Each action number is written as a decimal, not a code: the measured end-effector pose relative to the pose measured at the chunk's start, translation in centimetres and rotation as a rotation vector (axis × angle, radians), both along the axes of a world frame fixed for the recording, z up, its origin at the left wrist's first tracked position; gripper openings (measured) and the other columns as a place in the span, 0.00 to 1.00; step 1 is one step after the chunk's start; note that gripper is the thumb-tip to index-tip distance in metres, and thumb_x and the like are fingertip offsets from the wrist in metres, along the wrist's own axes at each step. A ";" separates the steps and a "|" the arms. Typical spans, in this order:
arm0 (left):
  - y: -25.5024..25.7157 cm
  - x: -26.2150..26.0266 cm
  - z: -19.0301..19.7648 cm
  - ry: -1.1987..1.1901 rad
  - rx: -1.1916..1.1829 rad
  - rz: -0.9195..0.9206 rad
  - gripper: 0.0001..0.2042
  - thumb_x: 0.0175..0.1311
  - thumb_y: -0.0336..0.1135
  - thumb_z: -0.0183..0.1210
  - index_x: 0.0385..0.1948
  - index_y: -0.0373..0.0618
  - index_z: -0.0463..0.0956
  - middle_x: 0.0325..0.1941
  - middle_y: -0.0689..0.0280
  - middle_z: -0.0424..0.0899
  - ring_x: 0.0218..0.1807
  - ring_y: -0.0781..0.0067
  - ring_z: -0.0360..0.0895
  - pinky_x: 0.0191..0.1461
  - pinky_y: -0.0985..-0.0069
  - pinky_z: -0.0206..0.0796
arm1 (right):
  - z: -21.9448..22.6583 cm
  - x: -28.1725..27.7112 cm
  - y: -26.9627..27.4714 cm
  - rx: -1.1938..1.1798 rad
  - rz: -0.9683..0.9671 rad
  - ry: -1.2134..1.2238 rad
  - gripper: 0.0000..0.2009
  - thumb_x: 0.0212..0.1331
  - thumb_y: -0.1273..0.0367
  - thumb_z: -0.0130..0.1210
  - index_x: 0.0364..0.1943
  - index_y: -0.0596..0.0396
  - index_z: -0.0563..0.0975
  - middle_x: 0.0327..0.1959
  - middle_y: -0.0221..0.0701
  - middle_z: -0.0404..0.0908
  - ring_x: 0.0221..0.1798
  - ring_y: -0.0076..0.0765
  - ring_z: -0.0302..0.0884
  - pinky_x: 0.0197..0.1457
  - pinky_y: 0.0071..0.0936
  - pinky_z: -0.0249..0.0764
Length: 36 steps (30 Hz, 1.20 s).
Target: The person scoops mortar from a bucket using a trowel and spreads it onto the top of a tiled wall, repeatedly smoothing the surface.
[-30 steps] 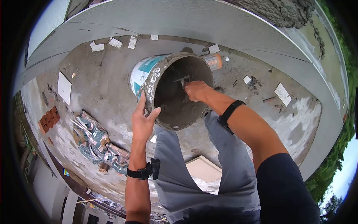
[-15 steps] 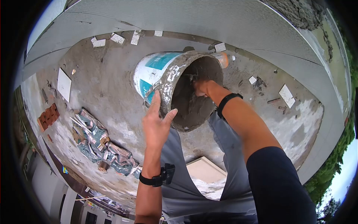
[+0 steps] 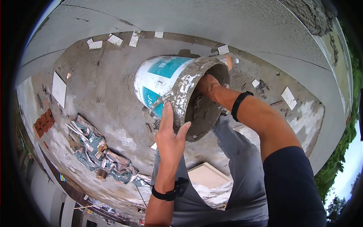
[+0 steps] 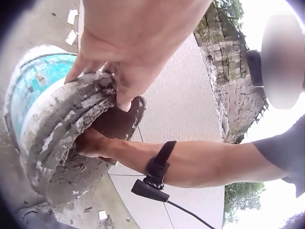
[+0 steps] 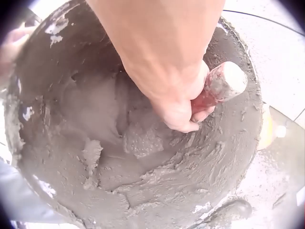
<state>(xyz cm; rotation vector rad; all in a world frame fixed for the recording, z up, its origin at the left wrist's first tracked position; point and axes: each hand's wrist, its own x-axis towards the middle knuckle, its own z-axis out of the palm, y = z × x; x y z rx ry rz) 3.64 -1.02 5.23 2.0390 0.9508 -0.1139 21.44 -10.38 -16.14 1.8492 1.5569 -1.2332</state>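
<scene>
A white and teal bucket [image 3: 162,75], its rim caked in grey mortar, lies tilted with its mouth toward the right. The left hand [image 3: 169,140] grips the rim, thumb at the mouth and fingers along the outer wall; the left wrist view shows this hand [image 4: 128,52] too. Inside the bucket is the right hand [image 3: 210,87]. In the right wrist view that hand [image 5: 178,102] holds a red handle [image 5: 205,99] with a mortar-smeared pale end. Wet grey mortar [image 5: 143,140] coats the inside; whatever the handle leads to is hidden by hand and mortar.
An orange bottle [image 3: 227,61] lies behind the bucket. Crumpled bags [image 3: 102,151] and red bricks [image 3: 44,123] are at the left. White tile pieces [image 3: 59,89] are scattered on the floor, and a beige tile [image 3: 208,174] lies between the legs. A grey wall [image 3: 181,19] curves behind.
The bucket has tipped further, showing more of its labelled side, and its mouth has shifted right. The left hand moved right with it, and the right hand is deeper inside.
</scene>
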 end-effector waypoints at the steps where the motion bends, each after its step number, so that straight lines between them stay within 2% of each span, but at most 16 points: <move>1: 0.2 -0.3 0.0 -0.002 0.000 0.001 0.37 0.55 0.35 0.72 0.67 0.33 0.66 0.69 0.42 0.70 0.70 0.44 0.69 0.68 0.62 0.66 | 0.1 0.1 -0.2 0.000 0.001 -0.002 0.12 0.61 0.68 0.57 0.46 0.47 0.86 0.55 0.32 0.85 0.57 0.39 0.83 0.56 0.36 0.79; 3: 0.6 -0.7 -0.1 -0.009 -0.053 0.038 0.36 0.55 0.34 0.72 0.67 0.31 0.67 0.69 0.42 0.70 0.71 0.44 0.68 0.69 0.62 0.65 | -0.1 0.3 -1.0 0.181 0.084 0.037 0.12 0.64 0.68 0.53 0.45 0.49 0.87 0.50 0.34 0.87 0.54 0.40 0.85 0.53 0.37 0.82; 4: 0.7 -0.9 -0.1 -0.004 -0.053 0.037 0.36 0.55 0.34 0.72 0.67 0.31 0.67 0.69 0.42 0.70 0.71 0.44 0.68 0.69 0.62 0.65 | -1.6 -0.4 -1.3 0.182 0.083 0.041 0.12 0.64 0.68 0.53 0.45 0.49 0.87 0.50 0.34 0.87 0.54 0.40 0.85 0.53 0.37 0.82; 6: 0.9 -0.7 -0.1 0.001 -0.056 0.016 0.36 0.55 0.34 0.72 0.67 0.31 0.67 0.69 0.41 0.70 0.71 0.44 0.68 0.69 0.62 0.65 | -5.6 -1.8 -2.3 0.367 0.044 0.013 0.12 0.64 0.69 0.51 0.45 0.50 0.86 0.50 0.34 0.87 0.54 0.42 0.85 0.54 0.38 0.82; 9: 0.6 -0.6 0.0 0.004 -0.072 0.031 0.36 0.55 0.33 0.72 0.67 0.31 0.66 0.69 0.41 0.70 0.72 0.43 0.68 0.70 0.62 0.64 | -6.1 -2.3 -3.2 0.436 -0.003 0.058 0.11 0.63 0.70 0.54 0.43 0.50 0.87 0.49 0.34 0.87 0.54 0.43 0.85 0.54 0.37 0.82; 10: 0.6 -0.4 -0.1 0.002 -0.071 0.031 0.36 0.55 0.33 0.72 0.67 0.31 0.66 0.69 0.41 0.70 0.72 0.43 0.68 0.70 0.62 0.64 | -4.7 -1.6 -2.7 0.438 -0.002 0.055 0.11 0.63 0.70 0.54 0.43 0.50 0.87 0.49 0.34 0.87 0.54 0.43 0.85 0.54 0.37 0.82; 12: 0.7 -0.5 0.0 0.014 -0.103 0.055 0.37 0.55 0.33 0.72 0.67 0.31 0.66 0.69 0.41 0.70 0.72 0.43 0.68 0.70 0.62 0.64 | -0.2 -0.6 -1.3 0.151 0.130 0.175 0.10 0.60 0.72 0.57 0.41 0.51 0.87 0.48 0.35 0.88 0.53 0.44 0.85 0.53 0.38 0.83; 22: 2.8 -1.2 -0.1 0.045 -0.200 0.092 0.38 0.55 0.31 0.72 0.68 0.30 0.64 0.70 0.43 0.70 0.73 0.48 0.67 0.72 0.65 0.61 | 0.5 -0.7 -1.2 0.229 0.076 0.289 0.09 0.51 0.73 0.61 0.36 0.53 0.87 0.42 0.37 0.88 0.49 0.46 0.86 0.51 0.39 0.83; 25: 3.2 -1.6 0.1 0.054 -0.200 0.080 0.38 0.56 0.30 0.72 0.69 0.30 0.62 0.71 0.43 0.69 0.72 0.52 0.69 0.71 0.65 0.63 | 0.0 -2.2 -0.7 0.277 0.047 0.331 0.09 0.49 0.72 0.62 0.36 0.52 0.87 0.40 0.38 0.88 0.48 0.47 0.86 0.50 0.39 0.83; 27: 3.1 -1.8 -0.1 0.003 -0.335 0.174 0.39 0.58 0.29 0.71 0.70 0.29 0.60 0.72 0.42 0.68 0.70 0.57 0.71 0.68 0.65 0.67 | 0.8 -2.6 -1.3 0.299 -0.028 0.345 0.08 0.49 0.72 0.61 0.34 0.53 0.87 0.38 0.38 0.88 0.46 0.48 0.86 0.49 0.39 0.82; 28: 3.1 -1.9 -0.2 0.003 -0.331 0.169 0.39 0.58 0.29 0.71 0.70 0.29 0.60 0.72 0.42 0.68 0.70 0.57 0.71 0.68 0.65 0.67 | 1.0 -2.9 -1.7 0.304 -0.032 0.344 0.08 0.49 0.72 0.61 0.34 0.53 0.87 0.38 0.38 0.88 0.46 0.48 0.86 0.49 0.39 0.82; 30: 3.4 -1.8 -0.3 -0.043 -0.369 0.167 0.39 0.59 0.28 0.70 0.71 0.29 0.59 0.71 0.43 0.68 0.66 0.63 0.72 0.65 0.67 0.70 | 1.6 -3.1 -2.3 0.293 -0.102 0.391 0.13 0.49 0.71 0.60 0.40 0.57 0.85 0.36 0.41 0.87 0.44 0.49 0.86 0.47 0.43 0.81; 31: 3.6 -1.6 -0.1 -0.044 -0.358 0.163 0.39 0.59 0.28 0.70 0.71 0.29 0.59 0.71 0.43 0.68 0.66 0.63 0.72 0.65 0.67 0.70 | 1.8 -3.2 -2.8 0.306 -0.103 0.390 0.13 0.49 0.71 0.60 0.40 0.57 0.85 0.36 0.41 0.87 0.44 0.49 0.86 0.47 0.43 0.81; 33: 4.5 -0.9 0.5 0.002 -0.425 0.178 0.39 0.61 0.28 0.69 0.72 0.29 0.57 0.70 0.47 0.70 0.64 0.65 0.73 0.65 0.68 0.70 | 2.2 -3.5 -4.0 0.347 -0.241 0.425 0.16 0.50 0.71 0.59 0.45 0.60 0.81 0.35 0.44 0.86 0.43 0.51 0.85 0.45 0.47 0.80; 36: 6.3 -1.0 0.4 -0.038 -0.450 0.131 0.39 0.62 0.28 0.68 0.73 0.29 0.55 0.70 0.49 0.70 0.64 0.66 0.73 0.65 0.69 0.70 | 4.6 -3.2 -5.3 0.338 -0.323 0.490 0.18 0.51 0.71 0.59 0.48 0.61 0.77 0.33 0.45 0.85 0.42 0.52 0.85 0.44 0.48 0.79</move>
